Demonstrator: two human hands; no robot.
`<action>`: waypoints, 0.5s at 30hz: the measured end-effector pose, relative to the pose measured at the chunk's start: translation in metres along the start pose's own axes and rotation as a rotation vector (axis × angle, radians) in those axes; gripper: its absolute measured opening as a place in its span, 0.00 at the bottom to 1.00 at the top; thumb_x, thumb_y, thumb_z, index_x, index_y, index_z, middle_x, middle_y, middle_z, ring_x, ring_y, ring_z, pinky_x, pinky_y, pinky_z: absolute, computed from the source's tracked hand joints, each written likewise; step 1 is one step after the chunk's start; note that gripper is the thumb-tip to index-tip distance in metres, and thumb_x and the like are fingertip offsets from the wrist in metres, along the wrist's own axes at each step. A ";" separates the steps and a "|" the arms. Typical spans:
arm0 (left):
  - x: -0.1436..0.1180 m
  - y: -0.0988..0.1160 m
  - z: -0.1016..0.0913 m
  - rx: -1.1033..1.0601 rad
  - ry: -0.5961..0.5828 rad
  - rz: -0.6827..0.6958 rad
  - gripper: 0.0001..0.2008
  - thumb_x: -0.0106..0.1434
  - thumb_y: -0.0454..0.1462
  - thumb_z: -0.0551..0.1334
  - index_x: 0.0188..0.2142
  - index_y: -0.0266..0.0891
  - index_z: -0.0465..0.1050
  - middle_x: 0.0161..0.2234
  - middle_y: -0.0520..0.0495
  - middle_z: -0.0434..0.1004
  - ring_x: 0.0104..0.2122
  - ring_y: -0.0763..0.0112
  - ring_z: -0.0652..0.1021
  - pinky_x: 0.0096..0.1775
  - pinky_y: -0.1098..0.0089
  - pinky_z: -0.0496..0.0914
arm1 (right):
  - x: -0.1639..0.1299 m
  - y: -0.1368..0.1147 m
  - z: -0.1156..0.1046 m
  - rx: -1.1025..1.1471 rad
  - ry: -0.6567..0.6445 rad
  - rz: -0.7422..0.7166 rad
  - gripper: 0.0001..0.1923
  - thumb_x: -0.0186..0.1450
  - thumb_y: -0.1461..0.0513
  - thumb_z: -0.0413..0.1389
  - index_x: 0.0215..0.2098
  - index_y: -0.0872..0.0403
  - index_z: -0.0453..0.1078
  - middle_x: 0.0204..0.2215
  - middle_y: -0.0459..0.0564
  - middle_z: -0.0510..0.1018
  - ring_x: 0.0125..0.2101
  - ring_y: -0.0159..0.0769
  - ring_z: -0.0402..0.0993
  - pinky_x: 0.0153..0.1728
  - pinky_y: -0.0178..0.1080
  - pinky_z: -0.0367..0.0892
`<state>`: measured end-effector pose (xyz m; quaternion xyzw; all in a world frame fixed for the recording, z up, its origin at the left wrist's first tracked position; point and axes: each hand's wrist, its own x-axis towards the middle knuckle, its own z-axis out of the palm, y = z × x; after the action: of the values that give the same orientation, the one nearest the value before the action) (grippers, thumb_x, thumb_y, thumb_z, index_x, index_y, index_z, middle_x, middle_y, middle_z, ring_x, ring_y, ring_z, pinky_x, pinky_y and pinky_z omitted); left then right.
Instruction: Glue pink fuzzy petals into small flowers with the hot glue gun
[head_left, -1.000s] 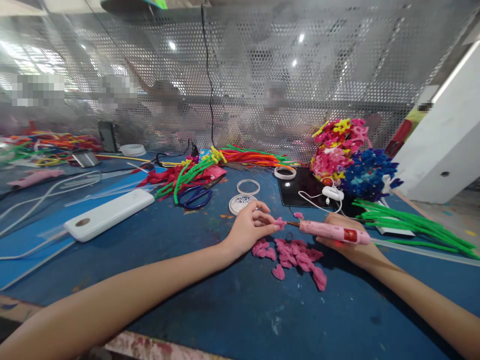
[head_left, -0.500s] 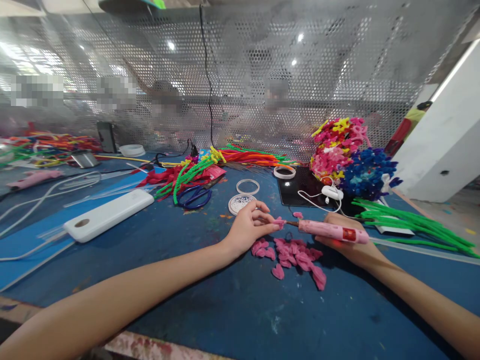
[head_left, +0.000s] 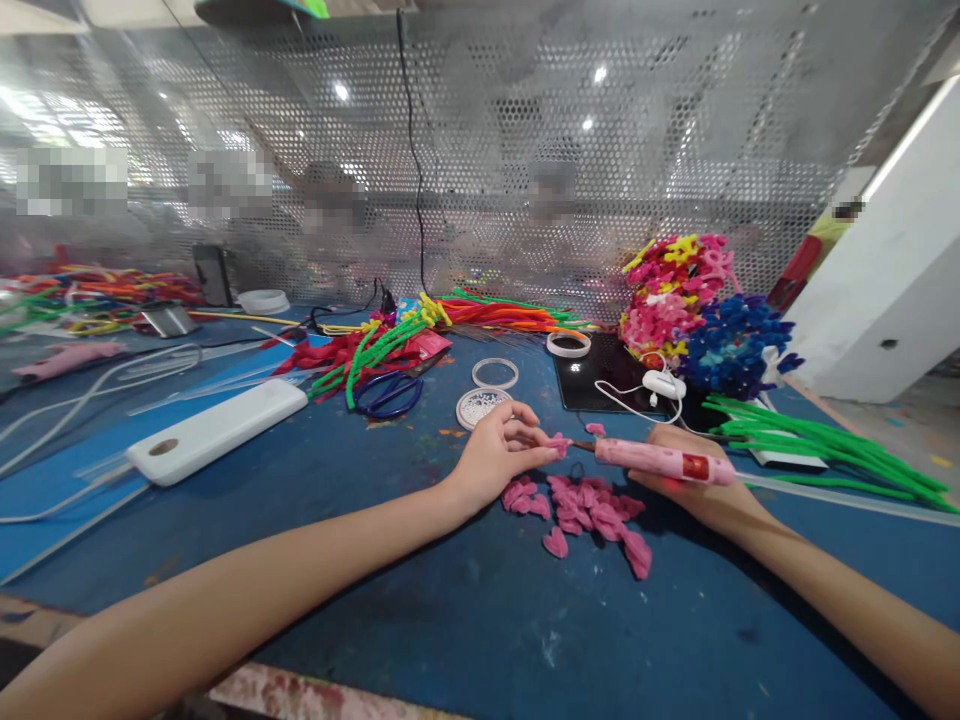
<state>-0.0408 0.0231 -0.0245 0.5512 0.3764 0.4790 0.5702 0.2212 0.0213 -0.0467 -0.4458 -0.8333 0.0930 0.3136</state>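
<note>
left hand (head_left: 495, 452) pinches what looks like a pink petal piece (head_left: 559, 444) at the nozzle of the pink glue gun (head_left: 664, 462), gripped lengthwise in the right hand (head_left: 694, 480).

We have open blue tabletop (head_left: 465, 600) in front of our forearms and between them. Ahead of the left hand (head_left: 495, 455), a round silver lid (head_left: 484, 406) and blue-handled scissors (head_left: 388, 393) crowd the way. A scatter of pink fuzzy petals (head_left: 592, 510) lies between the hands; long green pipe cleaners (head_left: 817, 445) block the right.
</note>
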 end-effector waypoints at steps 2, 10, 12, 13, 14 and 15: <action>0.000 0.000 0.000 0.006 -0.004 0.001 0.22 0.45 0.33 0.72 0.33 0.39 0.60 0.25 0.56 0.76 0.24 0.79 0.76 0.32 0.77 0.70 | 0.000 0.000 0.000 0.017 -0.003 0.003 0.08 0.61 0.56 0.56 0.31 0.49 0.75 0.30 0.50 0.80 0.32 0.39 0.76 0.31 0.36 0.71; 0.000 0.000 0.000 0.025 0.001 0.007 0.21 0.46 0.34 0.72 0.32 0.39 0.60 0.26 0.56 0.75 0.24 0.77 0.77 0.34 0.73 0.71 | 0.001 -0.001 -0.001 0.028 -0.019 -0.034 0.09 0.62 0.56 0.54 0.34 0.48 0.75 0.31 0.49 0.80 0.34 0.41 0.76 0.31 0.39 0.71; 0.000 0.000 0.000 0.017 0.002 0.013 0.21 0.46 0.34 0.72 0.32 0.39 0.60 0.25 0.56 0.75 0.25 0.78 0.76 0.34 0.75 0.70 | 0.002 -0.002 -0.001 0.031 -0.017 -0.039 0.10 0.63 0.56 0.53 0.36 0.48 0.76 0.31 0.49 0.80 0.34 0.41 0.76 0.31 0.39 0.71; 0.000 0.001 0.000 0.013 0.001 0.018 0.21 0.46 0.33 0.72 0.32 0.39 0.60 0.25 0.56 0.75 0.25 0.79 0.76 0.34 0.75 0.70 | 0.002 -0.003 -0.001 0.035 -0.018 -0.046 0.11 0.63 0.55 0.53 0.37 0.47 0.76 0.31 0.49 0.80 0.34 0.41 0.76 0.31 0.38 0.71; 0.000 0.001 0.000 0.008 -0.001 0.022 0.21 0.46 0.33 0.72 0.32 0.39 0.60 0.25 0.57 0.75 0.25 0.79 0.76 0.33 0.76 0.70 | 0.002 -0.004 -0.001 0.037 -0.011 -0.051 0.11 0.63 0.55 0.53 0.37 0.47 0.76 0.31 0.49 0.80 0.33 0.40 0.76 0.31 0.38 0.71; 0.000 0.000 0.000 0.001 -0.005 0.025 0.21 0.46 0.33 0.72 0.32 0.39 0.60 0.25 0.57 0.75 0.25 0.79 0.76 0.33 0.76 0.70 | 0.003 -0.005 -0.001 0.035 0.003 -0.053 0.11 0.63 0.54 0.53 0.37 0.47 0.76 0.31 0.48 0.80 0.32 0.39 0.76 0.31 0.38 0.71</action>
<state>-0.0408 0.0230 -0.0240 0.5575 0.3682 0.4845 0.5647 0.2173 0.0201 -0.0422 -0.4181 -0.8425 0.0985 0.3251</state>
